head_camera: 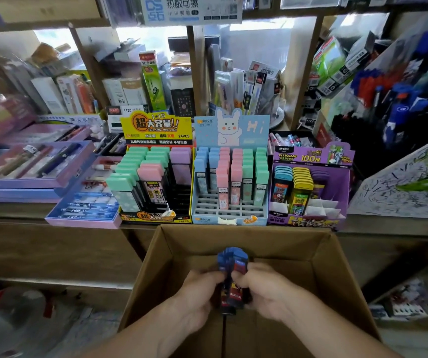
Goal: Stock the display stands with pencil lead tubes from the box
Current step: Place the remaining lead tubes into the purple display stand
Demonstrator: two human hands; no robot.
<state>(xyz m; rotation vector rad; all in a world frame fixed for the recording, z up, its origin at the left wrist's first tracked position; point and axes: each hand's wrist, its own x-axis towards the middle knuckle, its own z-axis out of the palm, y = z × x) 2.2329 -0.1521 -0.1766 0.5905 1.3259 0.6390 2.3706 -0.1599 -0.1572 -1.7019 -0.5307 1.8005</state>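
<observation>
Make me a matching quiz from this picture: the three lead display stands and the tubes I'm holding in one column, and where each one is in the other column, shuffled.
Column one:
1. yellow stand
2. rabbit stand
3. purple stand
4. blue-capped tubes

Column two:
A. middle of the three stands
B. gripped by the left hand and right hand over the cardboard box
C. right end of the row
D. left end of the row

Pairs: 1-D, 2-A, 3-C, 4-B
</observation>
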